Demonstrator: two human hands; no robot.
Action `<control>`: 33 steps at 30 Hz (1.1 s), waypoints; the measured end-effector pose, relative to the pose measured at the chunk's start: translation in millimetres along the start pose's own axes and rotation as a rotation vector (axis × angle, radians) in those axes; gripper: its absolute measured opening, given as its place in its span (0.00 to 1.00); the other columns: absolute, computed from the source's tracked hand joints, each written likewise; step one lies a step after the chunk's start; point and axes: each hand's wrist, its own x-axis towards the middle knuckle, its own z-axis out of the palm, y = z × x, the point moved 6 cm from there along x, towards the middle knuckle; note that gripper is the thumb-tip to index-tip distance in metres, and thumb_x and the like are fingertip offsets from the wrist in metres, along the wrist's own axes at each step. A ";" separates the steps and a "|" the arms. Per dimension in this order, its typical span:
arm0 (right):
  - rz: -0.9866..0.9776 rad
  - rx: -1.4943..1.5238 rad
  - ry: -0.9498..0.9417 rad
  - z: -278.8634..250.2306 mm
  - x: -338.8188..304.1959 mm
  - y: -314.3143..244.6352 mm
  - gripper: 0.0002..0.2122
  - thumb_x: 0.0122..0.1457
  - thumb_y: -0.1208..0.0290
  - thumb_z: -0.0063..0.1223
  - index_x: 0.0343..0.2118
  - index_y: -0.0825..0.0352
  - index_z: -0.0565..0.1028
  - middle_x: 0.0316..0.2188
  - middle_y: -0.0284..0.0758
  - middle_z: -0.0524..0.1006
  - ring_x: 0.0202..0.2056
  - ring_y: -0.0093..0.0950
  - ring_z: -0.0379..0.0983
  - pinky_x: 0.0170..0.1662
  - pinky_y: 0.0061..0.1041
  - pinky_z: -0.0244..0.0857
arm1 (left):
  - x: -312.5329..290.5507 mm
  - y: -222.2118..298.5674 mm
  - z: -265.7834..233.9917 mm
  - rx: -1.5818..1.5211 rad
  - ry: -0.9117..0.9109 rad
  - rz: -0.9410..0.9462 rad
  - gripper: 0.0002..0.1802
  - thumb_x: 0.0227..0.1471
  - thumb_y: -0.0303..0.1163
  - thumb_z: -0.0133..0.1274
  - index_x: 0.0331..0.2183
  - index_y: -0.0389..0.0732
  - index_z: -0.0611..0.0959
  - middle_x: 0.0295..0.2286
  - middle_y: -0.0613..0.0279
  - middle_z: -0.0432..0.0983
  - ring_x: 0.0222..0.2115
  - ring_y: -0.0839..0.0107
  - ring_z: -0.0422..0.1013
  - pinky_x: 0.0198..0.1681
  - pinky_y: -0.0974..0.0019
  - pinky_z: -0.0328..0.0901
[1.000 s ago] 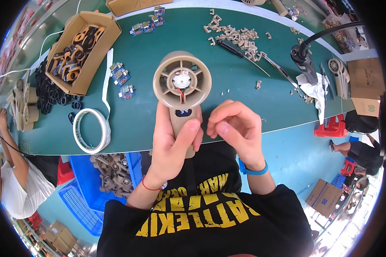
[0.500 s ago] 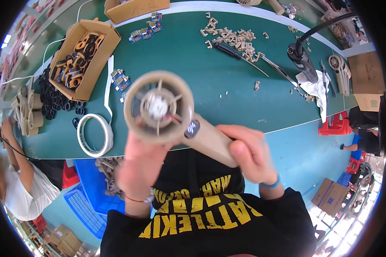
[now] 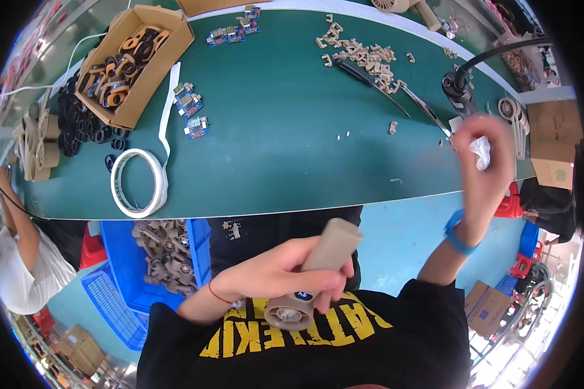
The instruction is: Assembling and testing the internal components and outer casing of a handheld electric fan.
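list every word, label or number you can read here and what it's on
Black shirt: bold yellow lettering, partly covered, not quoted here.
Display on the beige handheld fan: lit digits, not quoted here.
Blue circuit boards: displays too small to read.
Lower right cardboard box: print too small.

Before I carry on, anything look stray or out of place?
Minor things: the tape roll trails a loose strip over the green tabletop, a beige clip lies apart from the clip pile, and tiny white scraps lie loose nearby. The handheld fan in the left hand shows no obvious damage.
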 end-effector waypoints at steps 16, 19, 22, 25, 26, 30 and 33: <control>0.139 0.863 -0.280 10.8 74.8 25.3 0.28 0.56 0.66 0.52 0.56 0.74 0.59 0.27 0.29 0.66 0.28 0.20 0.63 0.35 0.20 0.59 | -28.5 20.5 -12.4 0.537 0.455 0.507 0.12 0.51 0.36 0.50 0.26 0.36 0.76 0.16 0.66 0.72 0.15 0.78 0.67 0.20 0.77 0.60; 0.129 1.695 -0.559 42.6 72.9 3.6 0.29 0.58 0.54 0.48 0.54 0.74 0.60 0.26 0.30 0.63 0.27 0.21 0.57 0.33 0.22 0.55 | -27.0 22.9 -11.7 0.624 0.510 0.580 0.11 0.50 0.35 0.51 0.26 0.37 0.75 0.17 0.67 0.72 0.15 0.79 0.67 0.20 0.77 0.59; 0.088 1.865 -0.478 60.0 74.3 -19.7 0.32 0.55 0.51 0.51 0.54 0.73 0.59 0.24 0.27 0.59 0.26 0.20 0.55 0.36 0.21 0.53 | -29.3 24.0 -13.6 0.649 0.564 0.599 0.09 0.50 0.35 0.51 0.26 0.38 0.75 0.17 0.68 0.70 0.15 0.80 0.66 0.19 0.77 0.58; 0.087 1.988 -0.409 68.4 78.5 -9.9 0.34 0.56 0.43 0.42 0.51 0.74 0.61 0.25 0.29 0.60 0.27 0.21 0.55 0.36 0.22 0.53 | -33.6 21.3 -16.9 0.671 0.607 0.573 0.10 0.51 0.35 0.51 0.26 0.38 0.75 0.16 0.68 0.70 0.14 0.80 0.66 0.19 0.77 0.58; 0.084 1.986 -0.412 72.1 76.0 -8.0 0.34 0.56 0.43 0.42 0.51 0.74 0.61 0.25 0.29 0.60 0.27 0.21 0.55 0.36 0.22 0.53 | -34.4 19.8 -17.4 0.657 0.607 0.557 0.09 0.51 0.35 0.51 0.26 0.38 0.75 0.16 0.68 0.70 0.14 0.81 0.66 0.19 0.77 0.58; 0.099 2.024 -0.266 87.6 69.5 7.5 0.37 0.57 0.36 0.29 0.49 0.73 0.63 0.25 0.32 0.61 0.26 0.25 0.54 0.32 0.26 0.51 | -35.2 14.6 -21.4 0.628 0.608 0.567 0.08 0.50 0.34 0.51 0.26 0.38 0.75 0.16 0.69 0.69 0.14 0.81 0.66 0.19 0.77 0.58; 0.162 2.004 -0.223 97.3 66.5 11.8 0.37 0.57 0.35 0.28 0.48 0.71 0.64 0.23 0.32 0.61 0.24 0.23 0.54 0.31 0.25 0.51 | -31.1 14.6 -22.0 0.619 0.625 0.540 0.08 0.50 0.33 0.52 0.26 0.39 0.75 0.16 0.69 0.70 0.15 0.81 0.66 0.19 0.77 0.58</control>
